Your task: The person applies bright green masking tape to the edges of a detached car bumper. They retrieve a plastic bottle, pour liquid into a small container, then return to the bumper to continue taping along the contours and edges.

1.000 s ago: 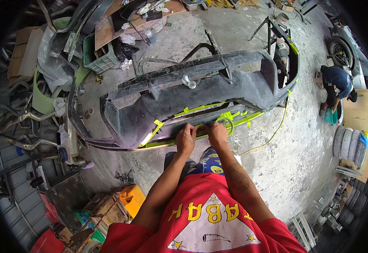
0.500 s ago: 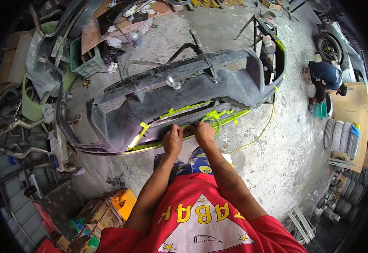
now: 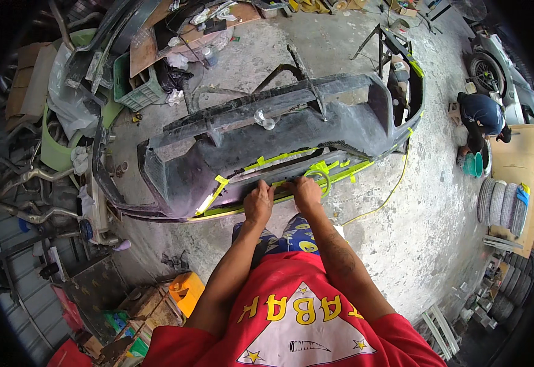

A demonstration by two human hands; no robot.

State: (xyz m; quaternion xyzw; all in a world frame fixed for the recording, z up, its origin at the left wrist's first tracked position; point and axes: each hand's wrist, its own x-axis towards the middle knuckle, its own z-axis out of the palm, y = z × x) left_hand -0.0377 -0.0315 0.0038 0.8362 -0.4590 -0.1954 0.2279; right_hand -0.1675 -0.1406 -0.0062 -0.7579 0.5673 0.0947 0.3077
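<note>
A dark grey, sanded car bumper (image 3: 291,131) lies across the middle, with strips of yellow-green masking tape (image 3: 211,194) along its near edges and openings. At its near edge, my left hand (image 3: 258,204) is closed, its fingertips pinching a short piece of tape against the bumper. My right hand (image 3: 306,194) is just to the right, fingers bent and closed on the same tape, which shows between the two hands. A ring-shaped tape roll (image 3: 320,182) rests beside the right hand on the bumper. My fingertips are partly hidden by the backs of the hands.
A green crate (image 3: 137,90), metal pipes (image 3: 31,174) and loose parts crowd the left. Behind my left arm are wood scraps and a yellow container (image 3: 187,292). A person (image 3: 485,115) crouches at right near a green bucket (image 3: 473,164) and stacked tyres (image 3: 500,205).
The whole view has shifted slightly, so the bumper appears farther right. Both hands stay at its near edge, closed on the tape, with only a slight shift along it.
</note>
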